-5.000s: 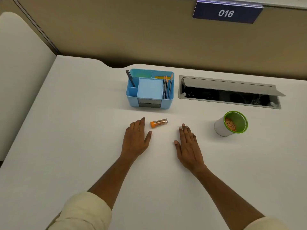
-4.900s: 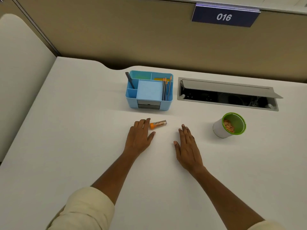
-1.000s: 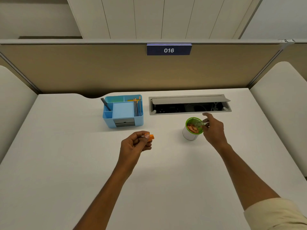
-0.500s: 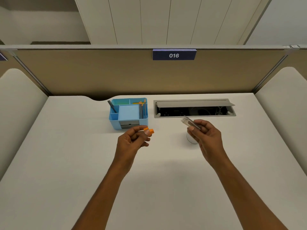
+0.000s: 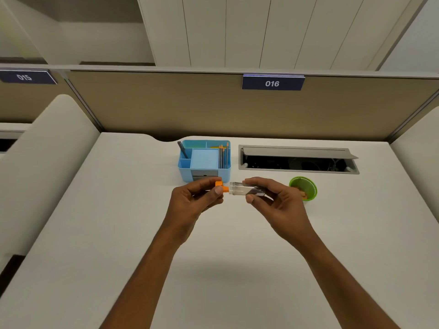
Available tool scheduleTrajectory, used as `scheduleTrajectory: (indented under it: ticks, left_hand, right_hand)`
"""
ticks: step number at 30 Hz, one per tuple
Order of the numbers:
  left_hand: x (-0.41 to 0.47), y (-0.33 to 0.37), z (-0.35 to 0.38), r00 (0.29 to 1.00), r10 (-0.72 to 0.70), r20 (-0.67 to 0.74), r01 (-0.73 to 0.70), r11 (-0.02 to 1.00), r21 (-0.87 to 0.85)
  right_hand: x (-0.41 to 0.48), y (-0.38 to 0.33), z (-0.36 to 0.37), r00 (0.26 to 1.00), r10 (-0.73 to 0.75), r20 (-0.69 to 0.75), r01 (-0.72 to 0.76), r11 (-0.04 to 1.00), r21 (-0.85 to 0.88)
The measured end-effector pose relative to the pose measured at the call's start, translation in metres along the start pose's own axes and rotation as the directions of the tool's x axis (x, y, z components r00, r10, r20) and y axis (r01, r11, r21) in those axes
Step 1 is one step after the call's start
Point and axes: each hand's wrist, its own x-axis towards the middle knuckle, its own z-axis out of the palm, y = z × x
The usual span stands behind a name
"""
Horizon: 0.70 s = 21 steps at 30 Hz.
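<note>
the left grip (image 5: 190, 205) pinched the orange cap (image 5: 222, 187) between thumb and forefinger, with the other fingers curled beneath. the right grip (image 5: 280, 205) pinched the clear tube (image 5: 245, 189), thumb below and fingers above, round the tube's closed end.

position of the parts:
- the tube lay roughly level, with its open mouth pointing toward the left grip. the mouth end stood clear of the right grip's fingers.
- the cap sat at the tip of the left grip, just beside the tube's mouth (whether cap and mouth touched could not be told).
- cap and tube were both held in the air above the bench (image 5: 118, 210), on the near side of the blue organiser (image 5: 204, 173).

surroundings:
- the organiser stood on the bench and held a light blue pad, a row of pencils at its right side and a dark pen in a left compartment.
- a green-rimmed cup (image 5: 306, 186) stood on the bench behind the right grip, partly hidden by it, with orange-brown pieces inside.
- a cable hatch (image 5: 297, 151) lay to the right of the organiser, with its lid raised.
</note>
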Motion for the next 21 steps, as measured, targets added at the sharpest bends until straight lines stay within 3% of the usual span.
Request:
scheduleTrajectory:
  ticks: [15,21]
  left_hand:
    - [-0.0084,-0.0020,0.0045,0.998,-0.062,0.023,0.062,0.998,-0.019]
    - [-0.0074,-0.0002,0.0028,0.988,-0.146,0.051,0.148,0.988,-0.033]
  right_hand:
    - [-0.0029,-0.0002,0.0047,0.993,-0.094,0.075,0.098,0.994,-0.049]
    - [-0.0012,0.0002,0.0013,0.983,-0.137,0.126,0.147,0.986,-0.074]
